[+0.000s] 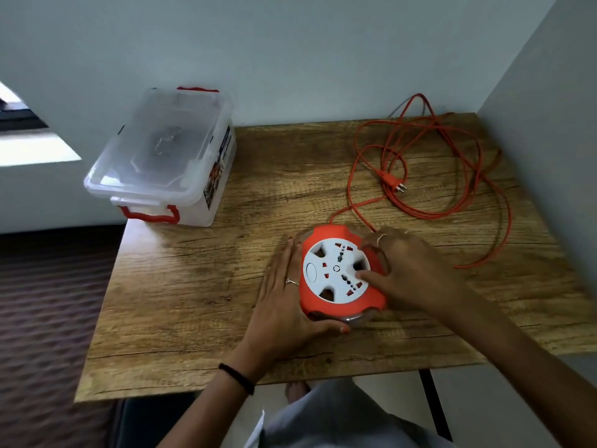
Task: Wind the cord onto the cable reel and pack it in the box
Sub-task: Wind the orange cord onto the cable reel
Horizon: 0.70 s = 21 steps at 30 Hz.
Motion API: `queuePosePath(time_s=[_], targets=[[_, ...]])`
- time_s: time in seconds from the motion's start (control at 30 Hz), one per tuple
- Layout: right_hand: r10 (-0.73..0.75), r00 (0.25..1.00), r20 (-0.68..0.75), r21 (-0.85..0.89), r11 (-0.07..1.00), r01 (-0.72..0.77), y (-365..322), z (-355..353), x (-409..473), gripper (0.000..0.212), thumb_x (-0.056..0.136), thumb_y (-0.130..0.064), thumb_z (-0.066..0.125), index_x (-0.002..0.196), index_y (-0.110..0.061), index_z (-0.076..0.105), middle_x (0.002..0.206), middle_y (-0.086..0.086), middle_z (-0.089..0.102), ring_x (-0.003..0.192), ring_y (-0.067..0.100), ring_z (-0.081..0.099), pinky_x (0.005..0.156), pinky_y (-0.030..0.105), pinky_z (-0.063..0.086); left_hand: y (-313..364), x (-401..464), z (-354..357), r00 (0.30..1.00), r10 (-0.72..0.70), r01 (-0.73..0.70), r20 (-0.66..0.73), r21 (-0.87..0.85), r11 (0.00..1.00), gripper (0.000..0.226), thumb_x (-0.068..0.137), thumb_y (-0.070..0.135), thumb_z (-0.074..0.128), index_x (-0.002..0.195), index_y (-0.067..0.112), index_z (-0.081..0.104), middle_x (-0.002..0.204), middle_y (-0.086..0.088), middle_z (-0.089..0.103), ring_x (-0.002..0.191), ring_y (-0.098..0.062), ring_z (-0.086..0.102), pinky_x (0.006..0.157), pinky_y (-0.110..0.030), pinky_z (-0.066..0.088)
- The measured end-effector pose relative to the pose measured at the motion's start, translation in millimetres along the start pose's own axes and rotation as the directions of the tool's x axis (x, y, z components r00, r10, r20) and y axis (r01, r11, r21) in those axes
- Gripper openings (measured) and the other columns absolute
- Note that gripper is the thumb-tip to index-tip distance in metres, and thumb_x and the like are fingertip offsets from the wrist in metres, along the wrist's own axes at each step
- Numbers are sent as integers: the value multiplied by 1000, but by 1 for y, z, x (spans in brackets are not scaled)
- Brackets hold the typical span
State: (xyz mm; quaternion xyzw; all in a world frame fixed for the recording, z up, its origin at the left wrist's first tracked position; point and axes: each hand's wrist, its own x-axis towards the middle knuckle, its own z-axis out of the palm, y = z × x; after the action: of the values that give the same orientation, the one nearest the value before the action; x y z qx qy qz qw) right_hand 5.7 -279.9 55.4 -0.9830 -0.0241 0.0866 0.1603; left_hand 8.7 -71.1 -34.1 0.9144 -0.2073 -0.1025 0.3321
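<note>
An orange cable reel (336, 305) with a white socket face lies flat on the wooden table (193, 286). My left hand (287, 295) presses against its left side, thumb curled under the front edge. My right hand (407, 266) rests on its right side, with a finger set in a recess of the white face. The orange cord (429, 211) runs from the reel's far side into loose loops at the back right, and its plug (392, 183) lies among them. A clear plastic box (168, 156) with red latches stands shut at the table's back left corner.
Walls close the table in at the back and right. Part of the cord hangs over the right edge. The box overhangs the table's left edge slightly. Dark carpet lies to the left, and a black table leg (434, 405) shows below the front edge.
</note>
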Motion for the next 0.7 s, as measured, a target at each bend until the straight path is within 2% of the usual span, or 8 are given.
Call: queuePosePath(time_s=[0.1,0.17,0.3,0.4,0.5,0.6,0.7], targets=[[-280,950,136,-61,955,290,1,6,8,68,81,-50,65,140,-29,39,143,-8,42,126,17,40,99,29,33,5,-2,3,999,-11,10,-54,-26,1000,131,51,88,56,149,32,-10,160,12,-7,146,-3,-11,121,-34,1],[-383,900,207,-138,899,414,-4,11,16,69,87,-52,57,146,-29,29,148,-9,34,128,18,37,101,29,29,6,-2,3,997,0,-3,-71,-35,999,127,52,90,52,148,33,-9,160,10,-3,147,-4,-6,121,-34,3],[-458,853,250,-226,829,511,-14,13,29,67,89,-51,52,146,-26,28,148,-7,32,127,19,37,102,30,29,5,-2,5,997,2,-6,-81,-50,999,129,52,91,52,150,30,-6,159,12,-2,148,-6,-4,121,-33,4],[-463,840,284,-347,767,540,-26,18,30,71,89,-49,50,148,-21,21,147,0,36,130,23,34,106,36,28,0,-2,7,996,6,-6,-84,0,1000,138,50,92,53,154,19,-1,163,3,0,149,-10,-3,122,-36,6],[-444,853,275,-485,702,522,-41,26,30,75,89,-40,52,148,-11,17,136,9,49,123,28,41,101,37,31,-2,-4,7,996,33,-31,-77,31,999,139,50,87,61,152,20,-4,162,-1,2,149,-13,-1,122,-41,11],[-483,835,265,-518,659,545,-47,27,40,63,81,-32,58,135,-5,38,109,10,64,105,28,54,88,37,39,1,-4,6,991,53,-53,-126,7,999,133,53,84,64,152,25,-1,161,-3,14,149,-14,9,121,-45,18],[-492,842,221,-533,662,527,-44,23,43,61,67,-34,61,119,-3,52,76,8,68,77,29,64,71,35,45,4,-5,5,989,70,-71,-126,-1,997,131,54,85,62,152,24,0,161,-1,13,149,-14,9,119,-48,20]])
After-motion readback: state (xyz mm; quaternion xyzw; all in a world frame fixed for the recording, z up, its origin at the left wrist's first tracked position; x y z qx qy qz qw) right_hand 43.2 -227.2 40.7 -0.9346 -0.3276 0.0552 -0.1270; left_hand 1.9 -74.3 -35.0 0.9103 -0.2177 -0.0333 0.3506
